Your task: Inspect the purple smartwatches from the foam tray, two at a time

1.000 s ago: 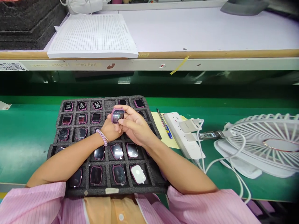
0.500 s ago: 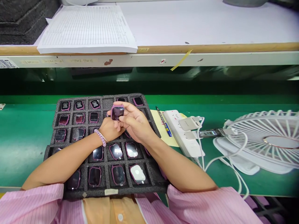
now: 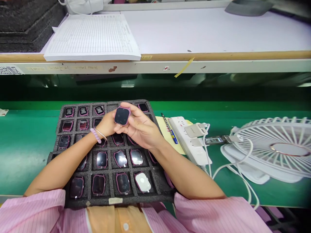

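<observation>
Nearest, at 6 o'clock, pink striped sleeves frame the foam tray, which lies on the green worktop close against the person's body. Its near rows hold watch bodies in pockets, mostly screen up; 1 at the tray's 5 o'clock corner, the overturned watch body, lies white back up.

Over the tray's far half the hands meet. The left hand and the right hand pinch 1 purple-rimmed watch body between their fingertips, lifted clear of the pockets, dark screen toward the camera. Just left of it, at the tray's 12 o'clock edge, 1 empty pocket shows.

As a judgement, little looks finished: only 3 screens at 11 o'clock show white text, the rest look dark or glare, so most pieces seem left.

At 3 o'clock lie a pen, a power strip and a white fan, cut off by the edge. Farthest, at 11 o'clock, ruled sheets rest on a shelf; their writing is too small to read. The forearms hide several pockets.
</observation>
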The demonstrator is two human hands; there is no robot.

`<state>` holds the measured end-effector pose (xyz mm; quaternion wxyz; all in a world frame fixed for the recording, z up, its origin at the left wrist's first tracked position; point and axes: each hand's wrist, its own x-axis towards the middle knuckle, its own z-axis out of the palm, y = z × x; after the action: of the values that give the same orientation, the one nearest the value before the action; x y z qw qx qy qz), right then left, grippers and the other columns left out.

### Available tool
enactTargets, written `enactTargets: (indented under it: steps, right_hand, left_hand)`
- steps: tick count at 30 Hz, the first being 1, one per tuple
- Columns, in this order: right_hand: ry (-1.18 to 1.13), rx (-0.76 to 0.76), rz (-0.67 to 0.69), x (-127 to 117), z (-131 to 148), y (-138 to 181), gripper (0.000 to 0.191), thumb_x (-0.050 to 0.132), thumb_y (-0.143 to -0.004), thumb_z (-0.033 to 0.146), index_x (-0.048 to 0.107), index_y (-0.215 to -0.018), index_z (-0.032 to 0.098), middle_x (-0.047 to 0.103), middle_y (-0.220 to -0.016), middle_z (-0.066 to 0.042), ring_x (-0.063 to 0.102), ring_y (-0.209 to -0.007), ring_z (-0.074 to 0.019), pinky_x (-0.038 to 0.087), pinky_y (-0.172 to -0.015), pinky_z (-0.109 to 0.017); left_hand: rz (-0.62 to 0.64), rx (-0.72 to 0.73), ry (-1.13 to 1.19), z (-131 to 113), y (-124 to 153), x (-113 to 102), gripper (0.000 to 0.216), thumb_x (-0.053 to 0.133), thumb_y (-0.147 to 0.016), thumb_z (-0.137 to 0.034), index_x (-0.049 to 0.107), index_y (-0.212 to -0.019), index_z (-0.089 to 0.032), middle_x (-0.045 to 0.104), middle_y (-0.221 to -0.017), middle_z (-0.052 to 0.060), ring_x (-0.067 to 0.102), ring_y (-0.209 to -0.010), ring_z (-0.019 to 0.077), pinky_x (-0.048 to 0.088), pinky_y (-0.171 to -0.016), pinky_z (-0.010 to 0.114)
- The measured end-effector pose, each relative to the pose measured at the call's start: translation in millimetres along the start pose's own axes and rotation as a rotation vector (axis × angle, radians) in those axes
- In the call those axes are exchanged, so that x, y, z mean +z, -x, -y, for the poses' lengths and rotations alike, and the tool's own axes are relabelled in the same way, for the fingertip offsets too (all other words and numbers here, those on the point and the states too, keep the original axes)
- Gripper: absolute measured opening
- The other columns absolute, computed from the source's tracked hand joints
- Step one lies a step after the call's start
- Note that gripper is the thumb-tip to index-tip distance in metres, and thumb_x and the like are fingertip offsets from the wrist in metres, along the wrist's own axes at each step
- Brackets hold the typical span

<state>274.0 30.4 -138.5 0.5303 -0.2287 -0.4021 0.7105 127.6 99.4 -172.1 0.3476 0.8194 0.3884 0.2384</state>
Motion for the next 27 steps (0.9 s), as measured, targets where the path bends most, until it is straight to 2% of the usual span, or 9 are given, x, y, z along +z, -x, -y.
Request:
enactTargets:
  steps: [2,4,6,8,10,13,21,24,27]
  right_hand:
    - [0.001,-0.041,-0.046,-1,4,0,0.051,0.089,-0.084,0.041,0.061,-0.125,0.030,0.072,-0.108,-0.002,0.069,-0.076,-0.0182,0.060,-0.072,-0.033]
    - [0.025,-0.071,-0.089,-2,8,-1,0.053,0.088,-0.082,0.044,0.061,-0.126,0.031,0.071,-0.108,-0.003,0.066,-0.074,-0.0188,0.057,-0.068,-0.034]
    - [0.050,-0.079,-0.096,-3,8,-2,0.057,0.086,-0.082,0.047,0.059,-0.130,0.032,0.070,-0.111,-0.003,0.063,-0.073,-0.0185,0.056,-0.068,-0.035]
    - [0.063,-0.069,-0.074,-4,7,-3,0.058,0.085,-0.083,0.048,0.058,-0.132,0.033,0.070,-0.112,-0.004,0.062,-0.073,-0.0179,0.055,-0.068,-0.034]
    - [0.061,-0.049,-0.054,-5,4,-4,0.056,0.084,-0.084,0.048,0.059,-0.132,0.032,0.069,-0.111,-0.005,0.063,-0.075,-0.0186,0.054,-0.067,-0.032]
    - [0.034,-0.034,-0.043,-6,0,-4,0.054,0.084,-0.085,0.046,0.058,-0.130,0.030,0.069,-0.110,-0.006,0.064,-0.081,-0.0199,0.053,-0.065,-0.030]
    - [0.001,-0.037,0.017,-11,-3,-5,0.050,0.085,-0.087,0.044,0.060,-0.128,0.031,0.070,-0.104,-0.004,0.061,-0.075,-0.0164,0.053,-0.065,-0.027]
    - [0.016,-0.049,0.028,-12,-3,-4,0.052,0.086,-0.086,0.047,0.059,-0.128,0.031,0.069,-0.107,-0.004,0.061,-0.076,-0.0169,0.053,-0.066,-0.028]
    - [-0.032,-0.073,0.064,-12,-1,-4,0.044,0.086,-0.089,0.041,0.063,-0.125,0.031,0.070,-0.105,-0.003,0.060,-0.073,-0.0148,0.053,-0.067,-0.026]
  left_hand:
    - [-0.055,-0.045,0.195,-7,-2,-28,0.026,0.050,-0.094,-0.020,0.061,-0.117,-0.012,0.072,-0.096,0.007,0.066,-0.077,0.0135,0.055,-0.070,0.025]
    - [-0.072,-0.006,0.362,-18,2,-54,0.037,0.052,-0.092,-0.021,0.059,-0.127,-0.015,0.071,-0.106,0.008,0.066,-0.079,0.0124,0.055,-0.068,0.024]
    - [-0.022,0.138,0.312,-29,9,-75,0.047,0.064,-0.090,-0.031,0.056,-0.134,-0.017,0.067,-0.122,0.011,0.068,-0.091,0.0146,0.058,-0.081,0.029]
    - [0.011,0.279,0.113,-39,17,-85,0.056,0.075,-0.085,-0.037,0.057,-0.135,-0.018,0.064,-0.129,0.012,0.067,-0.104,0.0188,0.058,-0.091,0.034]
    - [-0.021,0.373,-0.089,-45,22,-88,0.051,0.076,-0.086,-0.040,0.059,-0.129,-0.018,0.064,-0.128,0.011,0.064,-0.112,0.0214,0.055,-0.097,0.037]
    - [-0.084,0.449,-0.246,-45,23,-85,0.042,0.073,-0.092,-0.043,0.061,-0.122,-0.017,0.068,-0.118,0.009,0.065,-0.110,0.0212,0.053,-0.098,0.036]
    - [-0.093,0.525,-0.469,-40,22,-90,0.052,0.067,-0.095,-0.055,0.064,-0.132,-0.020,0.067,-0.117,0.010,0.064,-0.106,0.0232,0.049,-0.095,0.037]
    - [-0.105,0.531,-0.494,-41,23,-89,0.054,0.064,-0.096,-0.058,0.064,-0.133,-0.020,0.066,-0.117,0.011,0.064,-0.106,0.0238,0.049,-0.094,0.037]
    - [-0.114,0.565,-0.469,-41,22,-88,0.057,0.061,-0.096,-0.061,0.063,-0.133,-0.018,0.067,-0.115,0.012,0.064,-0.106,0.0238,0.050,-0.094,0.037]
